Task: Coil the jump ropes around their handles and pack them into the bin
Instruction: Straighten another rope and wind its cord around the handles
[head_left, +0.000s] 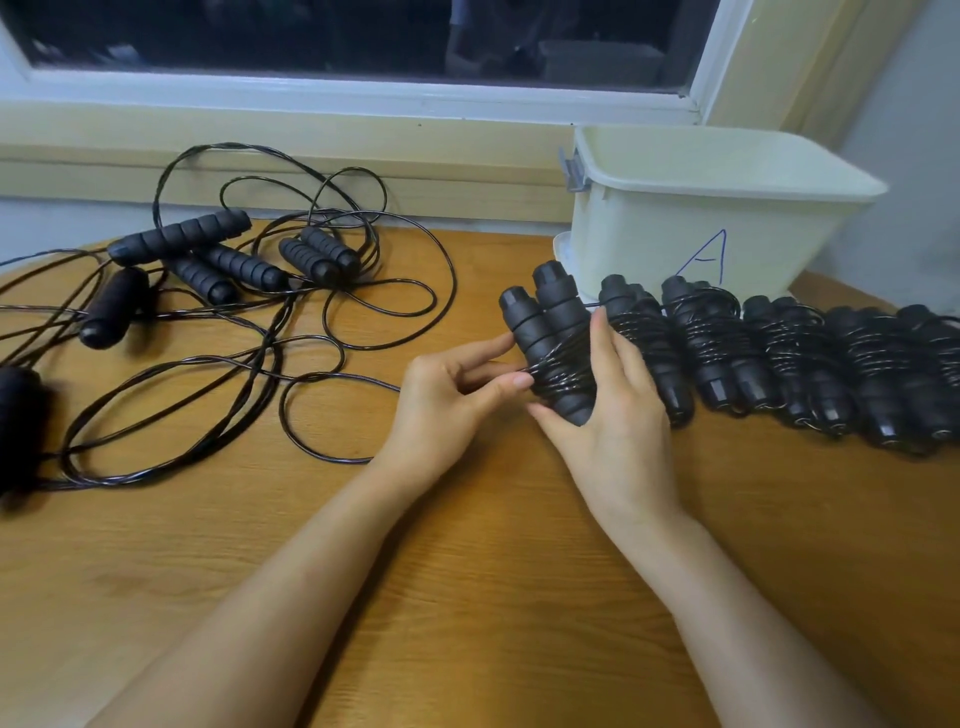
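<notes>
— Where is the jump rope (563, 382) sitting?
— The right hand (618, 415) is gripping its handles (545, 317) over the table (467, 545), near the bin (701, 218). The left hand (447, 395) is pinching the cord (540, 370).
— Is it feeling springy?
— Probably springy and slippery. Squeezing the soft handles is looking safest.

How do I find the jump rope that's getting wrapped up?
Find the cream bin marked A on the table. Coiled ropes lie in a row before it. The bundle at the row's left end is the only one gripped by the left hand and right hand.
</notes>
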